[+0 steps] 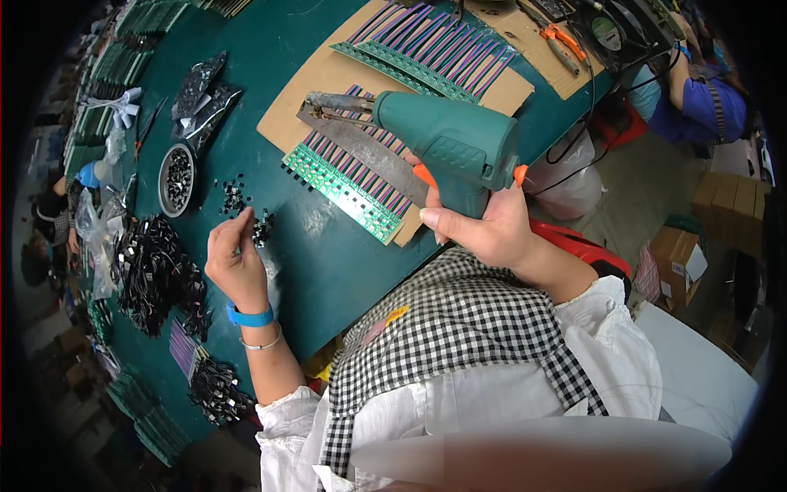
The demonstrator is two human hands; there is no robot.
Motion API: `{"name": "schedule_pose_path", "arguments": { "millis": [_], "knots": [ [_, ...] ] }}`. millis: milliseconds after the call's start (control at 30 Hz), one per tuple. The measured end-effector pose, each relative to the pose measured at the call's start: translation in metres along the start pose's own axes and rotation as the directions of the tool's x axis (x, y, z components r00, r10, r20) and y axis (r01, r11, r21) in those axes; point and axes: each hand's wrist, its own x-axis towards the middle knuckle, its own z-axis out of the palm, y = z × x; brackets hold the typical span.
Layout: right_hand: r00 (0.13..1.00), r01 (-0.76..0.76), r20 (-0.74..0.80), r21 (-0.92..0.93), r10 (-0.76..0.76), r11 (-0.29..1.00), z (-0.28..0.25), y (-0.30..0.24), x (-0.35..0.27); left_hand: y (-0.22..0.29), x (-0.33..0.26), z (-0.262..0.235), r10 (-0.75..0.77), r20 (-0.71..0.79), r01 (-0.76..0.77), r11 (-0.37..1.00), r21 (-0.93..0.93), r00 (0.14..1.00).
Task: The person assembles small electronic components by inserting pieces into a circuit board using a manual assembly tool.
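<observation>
My right hand [492, 230] is wrapped round the handle of a green soldering gun [447, 135] with an orange trigger. Its metal tip points left, over a strip of green circuit boards [340, 193] dotted with small black parts along one edge. Thin coloured wires [307, 148] run from the boards beneath a flat grey metal bar [369, 152]. My left hand [234, 254] is closed, thumb and fingers together, beside a loose pile of small black components [261, 228]. Whatever those fingers hold, if anything, is hidden.
A round metal dish [166, 182] of small black parts stands on the green table [320, 275]. Bundles of black cables [152, 275] lie to the left. More wired boards [402, 70] rest on cardboard [287, 111] farther back. Orange-handled pliers [564, 43] and a fan [611, 33] are at the far right.
</observation>
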Motion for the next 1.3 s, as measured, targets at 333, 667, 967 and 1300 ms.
{"name": "schedule_pose_path", "arguments": {
  "millis": [333, 667, 967, 1300],
  "knots": [
    [0.998, -0.019, 0.064, 0.006, 0.019, 1.0, 0.015, -0.002, 0.0, 0.084, -0.003, 0.002, -0.024, 0.291, 0.198, 0.787, -0.584, 0.956],
    [0.995, 0.058, 0.085, -0.146, -0.045, 0.988, 0.025, 0.0, 0.003, 0.109, -0.002, 0.016, 0.514, 0.027, -0.415, 0.723, -0.553, 0.857],
    [0.999, 0.023, 0.05, -0.047, -0.02, 0.999, 0.03, 0.003, 0.001, 0.109, -0.007, 0.012, 0.607, -0.032, -0.537, 0.676, -0.506, 0.794],
    [0.988, 0.08, 0.139, -0.114, -0.064, 0.99, 0.026, 0.006, -0.004, 0.106, -0.007, 0.001, 0.161, 0.572, 0.275, 0.752, -0.598, 0.804]
  ]
}}
